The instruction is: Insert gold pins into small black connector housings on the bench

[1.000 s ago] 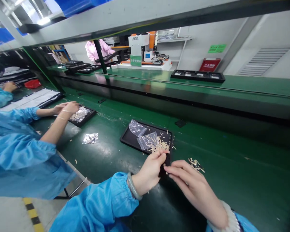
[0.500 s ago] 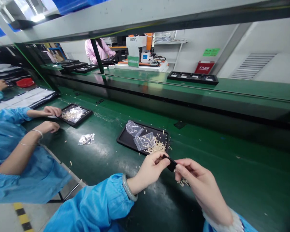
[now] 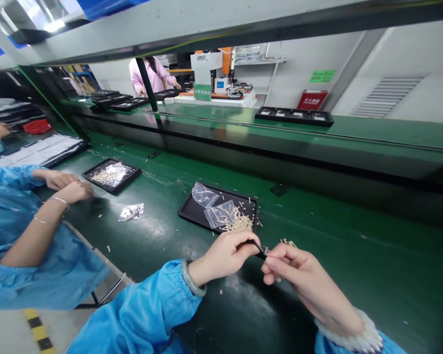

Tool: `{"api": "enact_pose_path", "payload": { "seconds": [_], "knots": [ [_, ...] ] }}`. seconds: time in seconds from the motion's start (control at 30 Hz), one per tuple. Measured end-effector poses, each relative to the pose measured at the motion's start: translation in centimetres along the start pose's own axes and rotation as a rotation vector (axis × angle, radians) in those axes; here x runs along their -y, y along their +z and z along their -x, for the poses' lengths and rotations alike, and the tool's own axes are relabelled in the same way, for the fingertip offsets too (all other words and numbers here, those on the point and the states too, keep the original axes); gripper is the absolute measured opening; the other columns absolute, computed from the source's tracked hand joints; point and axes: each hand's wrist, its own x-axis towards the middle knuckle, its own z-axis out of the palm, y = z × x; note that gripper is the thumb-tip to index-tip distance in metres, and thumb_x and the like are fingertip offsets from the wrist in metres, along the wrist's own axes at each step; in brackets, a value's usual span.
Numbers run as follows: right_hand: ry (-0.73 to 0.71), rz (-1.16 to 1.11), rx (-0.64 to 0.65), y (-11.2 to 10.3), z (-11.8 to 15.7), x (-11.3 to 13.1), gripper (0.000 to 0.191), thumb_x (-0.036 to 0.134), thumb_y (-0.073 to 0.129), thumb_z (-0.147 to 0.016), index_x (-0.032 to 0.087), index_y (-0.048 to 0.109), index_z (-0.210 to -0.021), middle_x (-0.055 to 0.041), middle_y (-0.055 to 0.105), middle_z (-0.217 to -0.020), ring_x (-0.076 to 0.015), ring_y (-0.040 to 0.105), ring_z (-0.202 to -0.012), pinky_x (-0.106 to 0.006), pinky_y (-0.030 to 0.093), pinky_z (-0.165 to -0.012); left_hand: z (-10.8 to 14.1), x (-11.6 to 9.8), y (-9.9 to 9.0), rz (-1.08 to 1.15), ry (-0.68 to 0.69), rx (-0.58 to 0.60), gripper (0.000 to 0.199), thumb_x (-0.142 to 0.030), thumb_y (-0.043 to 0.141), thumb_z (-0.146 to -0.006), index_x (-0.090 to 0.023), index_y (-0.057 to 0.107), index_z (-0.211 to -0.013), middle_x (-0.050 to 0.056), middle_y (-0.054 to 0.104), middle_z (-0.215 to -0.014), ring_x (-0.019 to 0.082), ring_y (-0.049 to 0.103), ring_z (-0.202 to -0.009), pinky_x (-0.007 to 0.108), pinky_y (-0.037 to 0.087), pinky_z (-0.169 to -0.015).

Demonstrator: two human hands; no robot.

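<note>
A small black piece (image 3: 259,250) is held between my two hands, just in front of a black tray (image 3: 192,215). My left hand (image 3: 227,253) pinches its left end between thumb and fingers. At the right end, my right hand (image 3: 299,273) has thumb and fingertips closed on the piece. Small beige strips (image 3: 239,220) lie heaped in the tray's near right corner, beside clear plastic bags (image 3: 220,214). More beige strips (image 3: 288,243) show behind my right hand, which partly hides them.
To the left, a co-worker's hands (image 3: 72,189) are near another black tray (image 3: 123,184) with strips and a bag. A small clear bag (image 3: 131,212) lies between the trays. A long black tray (image 3: 294,116) sits on the raised ledge; a pink-sleeved person (image 3: 155,76) stands beyond.
The black piece has been tilted and now shows more edge-on. My right hand has shifted slightly left. The co-worker's hands have come together, away from their tray.
</note>
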Motion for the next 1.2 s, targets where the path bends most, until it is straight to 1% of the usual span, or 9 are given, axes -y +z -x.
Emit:
{"api": "enact_pose_path", "payload": {
  "seconds": [0.27,0.5,0.77,0.83,0.9,0.97,1.03,1.1,1.2],
  "knots": [
    [0.047,-0.073,0.033,-0.1,-0.1,-0.1,0.024,0.036,0.073,-0.066,0.016,0.060,-0.066,-0.0015,0.067,-0.063,-0.0141,0.064,-0.057,-0.026,0.049,-0.059,0.0,-0.2,-0.4,-0.092,0.066,0.035,0.015,-0.017,0.046,-0.085,-0.019,0.060,-0.081,0.004,0.061,-0.081,0.015,0.056,-0.079,0.027,0.043,-0.074],
    [0.020,-0.082,0.010,0.1,0.0,-0.2,0.024,0.035,0.074,-0.066,0.016,0.060,-0.063,-0.0007,0.066,-0.061,-0.0135,0.064,-0.057,-0.025,0.049,-0.059,0.0,-0.3,-0.5,-0.196,0.167,0.036,0.017,-0.015,0.044,-0.085,-0.018,0.060,-0.081,0.005,0.062,-0.083,0.017,0.056,-0.082,0.029,0.044,-0.078],
    [0.063,-0.272,0.010,-0.1,-0.5,-1.0,0.034,0.048,0.060,-0.077,0.016,0.065,-0.086,-0.0065,0.070,-0.073,-0.0147,0.065,-0.058,-0.027,0.050,-0.060,0.1,0.5,0.2,-0.065,0.058,-0.090,0.013,-0.016,0.048,-0.085,-0.017,0.061,-0.084,0.003,0.062,-0.082,0.014,0.057,-0.080,0.027,0.046,-0.076],
    [0.060,-0.244,0.010,-0.2,-0.4,-1.2,0.030,0.045,0.061,-0.078,0.017,0.063,-0.087,-0.0059,0.070,-0.076,-0.0140,0.065,-0.059,-0.026,0.050,-0.060,0.1,0.8,0.3,-0.069,0.094,-0.082,0.014,-0.014,0.048,-0.085,-0.017,0.062,-0.085,0.003,0.063,-0.085,0.014,0.058,-0.083,0.027,0.047,-0.080],
    [0.042,-0.163,0.011,-0.5,-0.6,-1.2,0.026,0.042,0.064,-0.076,0.017,0.062,-0.084,-0.0044,0.070,-0.074,-0.0130,0.065,-0.060,-0.024,0.050,-0.061,0.1,1.0,0.2,-0.116,0.161,-0.058,0.022,-0.009,0.044,-0.085,-0.018,0.062,-0.092,0.004,0.062,-0.096,0.015,0.057,-0.093,0.029,0.046,-0.087],
    [-0.009,-0.049,0.002,-1.1,-1.6,-0.7,0.025,0.040,0.067,-0.074,0.017,0.062,-0.082,-0.0035,0.069,-0.070,-0.0132,0.065,-0.062,-0.024,0.050,-0.063,0.1,1.3,0.1,-0.198,0.192,-0.105,0.033,-0.005,0.039,-0.084,-0.020,0.058,-0.107,0.006,0.057,-0.112,0.016,0.052,-0.106,0.034,0.042,-0.096],
    [-0.111,0.071,-0.050,-1.8,-3.8,0.2,0.028,0.042,0.068,-0.071,0.016,0.063,-0.083,-0.0040,0.069,-0.070,-0.0145,0.065,-0.063,-0.025,0.051,-0.063,0.1,1.6,0.0,-0.264,0.170,-0.221,0.040,-0.005,0.039,-0.083,-0.021,0.050,-0.118,0.009,0.048,-0.122,0.018,0.048,-0.112,0.037,0.040,-0.098],
    [-0.261,0.172,-0.181,-2.5,-7.1,1.3,0.031,0.044,0.068,-0.070,0.015,0.062,-0.082,-0.0052,0.068,-0.071,-0.0146,0.065,-0.061,-0.026,0.052,-0.062,0.1,1.9,0.1,-0.291,0.144,-0.309,0.038,-0.007,0.040,-0.083,-0.020,0.047,-0.118,0.010,0.044,-0.124,0.019,0.047,-0.111,0.036,0.044,-0.094],
    [-0.345,0.164,-0.291,-3.6,-12.6,2.3,0.036,0.047,0.058,-0.077,0.019,0.057,-0.099,-0.0051,0.067,-0.087,-0.0119,0.065,-0.066,-0.026,0.052,-0.065,0.0,2.2,0.2,-0.313,0.149,-0.313,0.029,-0.010,0.042,-0.084,-0.020,0.050,-0.111,0.010,0.044,-0.121,0.019,0.047,-0.112,0.035,0.045,-0.092]
  ]
}}
